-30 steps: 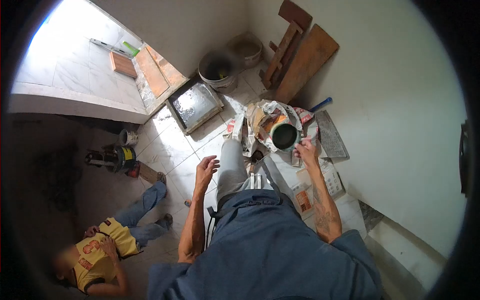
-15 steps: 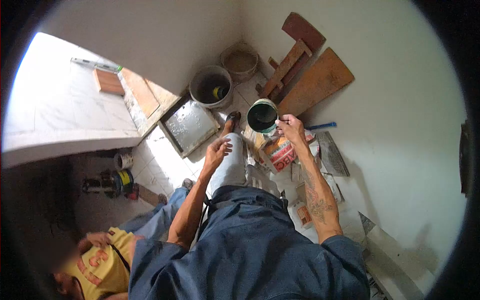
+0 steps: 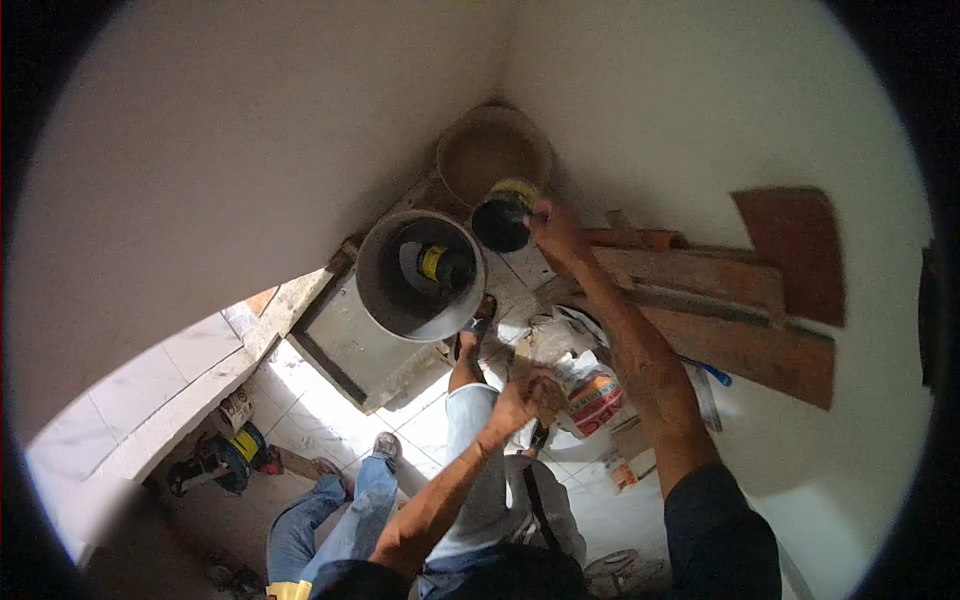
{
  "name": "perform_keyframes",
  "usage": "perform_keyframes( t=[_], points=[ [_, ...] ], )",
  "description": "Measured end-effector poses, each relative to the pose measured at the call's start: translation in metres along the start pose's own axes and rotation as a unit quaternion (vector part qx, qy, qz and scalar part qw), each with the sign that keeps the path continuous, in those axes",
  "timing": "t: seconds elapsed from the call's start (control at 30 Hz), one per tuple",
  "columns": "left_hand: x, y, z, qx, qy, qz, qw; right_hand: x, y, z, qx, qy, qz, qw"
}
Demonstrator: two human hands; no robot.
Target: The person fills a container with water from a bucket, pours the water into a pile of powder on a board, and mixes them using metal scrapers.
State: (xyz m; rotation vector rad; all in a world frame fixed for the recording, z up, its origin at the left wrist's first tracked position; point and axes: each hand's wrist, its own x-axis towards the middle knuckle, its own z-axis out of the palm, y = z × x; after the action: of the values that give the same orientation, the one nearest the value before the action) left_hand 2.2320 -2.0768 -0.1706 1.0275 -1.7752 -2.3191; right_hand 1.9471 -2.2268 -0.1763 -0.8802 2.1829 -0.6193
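Note:
My right hand (image 3: 550, 226) is closed on the rim or handle of a dark cup-like container (image 3: 503, 218), tilted at the near edge of a bucket of brownish content (image 3: 492, 160) in the corner. Left of it stands a large grey bucket (image 3: 375, 285) with a black and yellow object (image 3: 440, 265) inside. My left hand (image 3: 525, 398) hangs over my leg, fingers curled and blurred; whether it holds anything cannot be made out.
A framed tray (image 3: 370, 340) lies beside the large bucket. Wooden boards (image 3: 740, 340) lean at the right wall, near crumpled bags (image 3: 595, 395). A co-worker's legs (image 3: 340, 510) and a power tool (image 3: 235, 460) are at the lower left.
The view has turned and moved toward the corner buckets. My right hand has carried the container from above the crumpled bags to the far bucket. The co-worker's upper body has mostly left view.

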Motion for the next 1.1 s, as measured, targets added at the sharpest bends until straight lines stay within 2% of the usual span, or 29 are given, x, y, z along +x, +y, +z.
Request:
perform_keyframes(
  t=[0.07, 0.13, 0.17, 0.27, 0.3, 0.37, 0.43, 0.53, 0.63, 0.73, 0.83, 0.93, 1.1],
  points=[
    [0.007, 0.007, -0.003, -0.077, -0.046, -0.053, 0.995, 0.063, 0.026, 0.038, -0.053, 0.024, -0.016, 0.998],
    [0.012, 0.024, -0.013, -0.02, -0.063, -0.062, 0.996, 0.107, 0.037, 0.057, -0.101, 0.013, -0.033, 0.994],
    [0.011, 0.022, -0.016, -0.03, -0.089, -0.147, 0.985, 0.129, 0.041, 0.065, -0.103, 0.002, -0.026, 0.994],
    [0.008, -0.003, -0.018, -0.016, -0.076, -0.087, 0.993, 0.176, 0.058, 0.092, -0.131, -0.015, -0.03, 0.991],
    [0.011, 0.001, -0.02, -0.02, -0.109, -0.149, 0.983, 0.186, 0.062, 0.098, -0.151, -0.004, -0.048, 0.987],
    [0.01, -0.018, -0.011, -0.016, -0.098, -0.152, 0.983, 0.2, 0.073, 0.116, -0.195, -0.001, -0.074, 0.978],
    [0.022, -0.018, -0.009, -0.028, -0.094, -0.155, 0.983, 0.211, 0.075, 0.126, -0.25, -0.013, -0.089, 0.964],
    [0.032, -0.005, -0.016, 0.031, -0.115, -0.194, 0.974, 0.215, 0.082, 0.149, -0.274, -0.015, -0.123, 0.954],
    [0.04, -0.002, -0.018, 0.018, -0.111, -0.193, 0.975, 0.216, 0.09, 0.174, -0.295, 0.046, -0.162, 0.941],
    [0.048, 0.003, -0.019, 0.035, -0.096, -0.182, 0.978, 0.223, 0.095, 0.184, -0.423, -0.031, -0.163, 0.891],
    [0.05, 0.005, -0.018, 0.034, -0.088, -0.178, 0.98, 0.225, 0.101, 0.193, -0.417, 0.071, -0.173, 0.89],
    [0.048, 0.005, -0.018, 0.028, -0.082, -0.18, 0.98, 0.23, 0.117, 0.198, -0.407, 0.023, -0.203, 0.89],
    [0.05, 0.004, -0.019, 0.028, -0.091, -0.176, 0.98, 0.223, 0.116, 0.195, -0.391, 0.015, -0.163, 0.906]
  ],
)
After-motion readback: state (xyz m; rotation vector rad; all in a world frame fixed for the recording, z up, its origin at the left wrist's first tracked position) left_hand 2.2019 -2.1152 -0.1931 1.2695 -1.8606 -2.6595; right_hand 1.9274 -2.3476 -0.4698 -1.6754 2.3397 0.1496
